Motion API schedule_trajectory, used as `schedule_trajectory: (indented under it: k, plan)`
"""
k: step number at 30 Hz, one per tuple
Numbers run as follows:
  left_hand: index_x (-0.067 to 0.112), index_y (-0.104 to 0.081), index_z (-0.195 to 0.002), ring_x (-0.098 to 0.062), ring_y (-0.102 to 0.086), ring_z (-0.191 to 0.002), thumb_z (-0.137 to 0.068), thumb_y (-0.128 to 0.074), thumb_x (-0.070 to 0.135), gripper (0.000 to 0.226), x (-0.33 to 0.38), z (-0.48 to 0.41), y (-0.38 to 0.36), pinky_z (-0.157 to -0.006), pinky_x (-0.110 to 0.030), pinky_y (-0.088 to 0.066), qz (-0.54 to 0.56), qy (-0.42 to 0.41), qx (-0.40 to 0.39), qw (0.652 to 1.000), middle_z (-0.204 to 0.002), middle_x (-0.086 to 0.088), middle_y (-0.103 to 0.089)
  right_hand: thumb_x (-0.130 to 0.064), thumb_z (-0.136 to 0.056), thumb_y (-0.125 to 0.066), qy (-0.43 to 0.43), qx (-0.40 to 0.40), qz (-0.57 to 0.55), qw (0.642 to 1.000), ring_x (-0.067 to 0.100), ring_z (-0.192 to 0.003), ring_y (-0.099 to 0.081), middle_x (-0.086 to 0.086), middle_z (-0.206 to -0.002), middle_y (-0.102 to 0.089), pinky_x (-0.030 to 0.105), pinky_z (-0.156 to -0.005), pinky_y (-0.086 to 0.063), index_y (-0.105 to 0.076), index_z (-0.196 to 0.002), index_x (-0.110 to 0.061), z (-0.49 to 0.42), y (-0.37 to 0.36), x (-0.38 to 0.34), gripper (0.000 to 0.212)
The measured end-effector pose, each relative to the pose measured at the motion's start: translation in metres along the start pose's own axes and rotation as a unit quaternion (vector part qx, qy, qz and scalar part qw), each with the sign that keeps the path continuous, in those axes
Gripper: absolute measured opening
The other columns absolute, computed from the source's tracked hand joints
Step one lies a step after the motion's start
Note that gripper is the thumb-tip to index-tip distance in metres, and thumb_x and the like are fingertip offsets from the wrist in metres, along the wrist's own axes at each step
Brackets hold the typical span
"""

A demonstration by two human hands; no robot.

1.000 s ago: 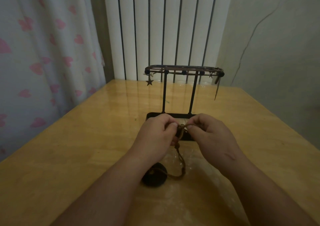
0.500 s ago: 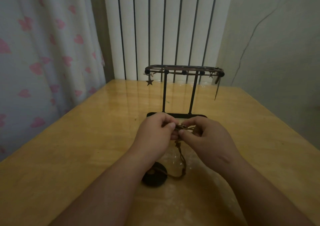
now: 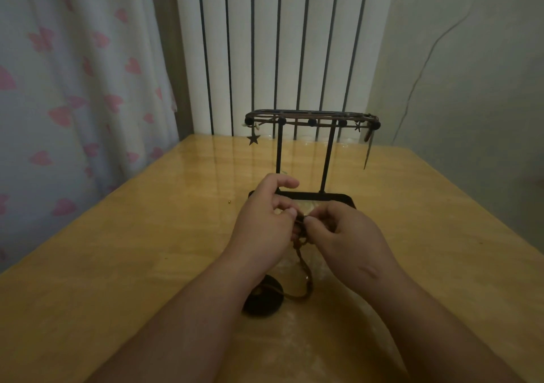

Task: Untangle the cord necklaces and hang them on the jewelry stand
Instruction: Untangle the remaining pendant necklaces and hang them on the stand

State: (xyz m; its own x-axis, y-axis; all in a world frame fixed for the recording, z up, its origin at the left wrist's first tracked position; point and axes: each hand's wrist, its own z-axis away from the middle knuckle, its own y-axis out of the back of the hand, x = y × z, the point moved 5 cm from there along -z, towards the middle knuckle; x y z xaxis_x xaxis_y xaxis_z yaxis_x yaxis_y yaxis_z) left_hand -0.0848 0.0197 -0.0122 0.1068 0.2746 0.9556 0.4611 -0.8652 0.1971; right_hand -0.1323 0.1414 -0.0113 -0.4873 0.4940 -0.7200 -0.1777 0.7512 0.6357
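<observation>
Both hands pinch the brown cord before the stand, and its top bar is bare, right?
No. The head view shows a beaded cord with a star charm on the top bar. The left hand and right hand do pinch the brown cord.

A glossy yellow wooden table (image 3: 117,265) fills a dim room, its top catching pale reflections. A white curtain (image 3: 73,88) printed with pink hearts hangs at left; a white ribbed panel (image 3: 294,44) with dark vertical gaps stands behind the table's far edge. At right, a thin dark line (image 3: 425,65) runs up a plain grey-green wall (image 3: 477,94).
</observation>
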Motion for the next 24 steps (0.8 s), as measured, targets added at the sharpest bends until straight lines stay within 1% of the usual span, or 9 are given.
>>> schedule_trajectory:
  k: [3,6,11,13,16,18,21,22,24]
  plan:
    - [0.037,-0.053,-0.123,-0.011,-0.070,-0.083,-0.097,-0.054,0.003,0.042,-0.0009,-0.0005,-0.0007,-0.067,-0.020,-0.057,0.000,0.001,0.001,1.000,-0.097,0.001,-0.068,-0.029,-0.098,-0.050,0.005,0.006,0.014,1.000,0.003,-0.073,-0.059,-0.011,-0.080,-0.063,0.021,-0.063,-0.050,-0.061,-0.093,-0.031,-0.0004,0.0013,0.0007,0.012]
    - [0.037,-0.051,-0.127,-0.009,-0.070,-0.085,-0.097,-0.054,0.003,0.046,-0.0003,-0.0002,-0.0013,-0.071,-0.020,-0.059,-0.004,-0.004,0.003,1.000,-0.098,0.000,-0.068,-0.027,-0.098,-0.048,0.010,0.016,0.032,0.999,0.004,-0.074,-0.059,-0.010,-0.081,-0.063,0.026,-0.067,-0.053,-0.061,-0.097,-0.030,-0.0010,0.0027,0.0011,0.014]
    - [0.039,-0.051,-0.127,-0.013,-0.068,-0.086,-0.097,-0.052,0.001,0.049,-0.0020,0.0004,-0.0037,-0.069,-0.022,-0.058,-0.009,-0.002,0.015,1.000,-0.097,0.000,-0.067,-0.026,-0.098,-0.047,0.009,0.015,0.035,0.999,0.005,-0.069,-0.058,-0.011,-0.078,-0.062,0.026,-0.063,-0.051,-0.061,-0.093,-0.029,-0.0014,-0.0008,0.0026,0.016]
    - [0.041,-0.051,-0.128,-0.014,-0.068,-0.087,-0.097,-0.051,0.000,0.051,-0.0043,-0.0002,-0.0037,-0.072,-0.026,-0.060,-0.012,0.006,0.016,1.000,-0.098,0.001,-0.066,-0.027,-0.098,-0.047,0.008,0.010,0.040,0.999,0.003,-0.070,-0.057,-0.014,-0.079,-0.060,0.023,-0.062,-0.050,-0.063,-0.097,-0.030,-0.0014,-0.0031,0.0041,0.016]
    - [0.042,-0.050,-0.132,-0.013,-0.068,-0.089,-0.096,-0.052,0.000,0.055,-0.0065,-0.0016,-0.0021,-0.078,-0.032,-0.061,-0.013,0.015,0.017,1.000,-0.097,0.000,-0.067,-0.030,-0.098,-0.049,0.008,0.008,0.038,0.999,-0.001,-0.072,-0.054,-0.020,-0.081,-0.055,0.014,-0.057,-0.040,-0.063,-0.108,-0.033,0.0000,-0.0030,0.0046,0.017]
    - [0.045,-0.046,-0.134,-0.012,-0.068,-0.091,-0.097,-0.053,0.002,0.057,-0.0069,-0.0024,-0.0012,-0.079,-0.030,-0.060,-0.023,0.012,0.016,1.000,-0.096,0.002,-0.068,-0.031,-0.098,-0.051,0.015,0.019,0.043,0.999,-0.001,-0.074,-0.052,-0.016,-0.089,-0.055,0.012,-0.059,-0.037,-0.062,-0.111,-0.034,0.0002,-0.0014,0.0035,0.018]
    - [0.047,-0.042,-0.136,-0.007,-0.067,-0.092,-0.097,-0.055,0.005,0.058,-0.0055,-0.0021,-0.0003,-0.072,-0.019,-0.052,-0.041,0.002,0.022,0.999,-0.095,0.005,-0.068,-0.038,-0.094,-0.054,0.018,0.033,0.063,0.997,0.001,-0.077,-0.049,-0.012,-0.101,-0.048,0.012,-0.060,-0.036,-0.062,-0.111,-0.035,-0.0010,-0.0003,0.0035,0.019]
    - [0.046,-0.042,-0.136,-0.007,-0.067,-0.091,-0.097,-0.055,0.005,0.058,-0.0049,-0.0017,0.0000,-0.070,-0.018,-0.051,-0.042,-0.002,0.025,0.999,-0.095,0.005,-0.069,-0.040,-0.092,-0.056,0.017,0.029,0.059,0.998,0.002,-0.079,-0.049,-0.012,-0.102,-0.047,0.012,-0.061,-0.039,-0.061,-0.111,-0.035,-0.0010,-0.0013,0.0032,0.020]
    - [0.044,-0.044,-0.137,-0.007,-0.068,-0.090,-0.097,-0.056,0.005,0.057,-0.0035,-0.0015,0.0004,-0.068,-0.017,-0.054,-0.043,-0.010,0.033,0.998,-0.094,0.006,-0.069,-0.044,-0.086,-0.062,0.026,0.022,0.043,0.998,0.003,-0.087,-0.052,-0.014,-0.104,-0.048,0.017,-0.073,-0.048,-0.059,-0.109,-0.037,-0.0012,-0.0043,0.0026,0.024]
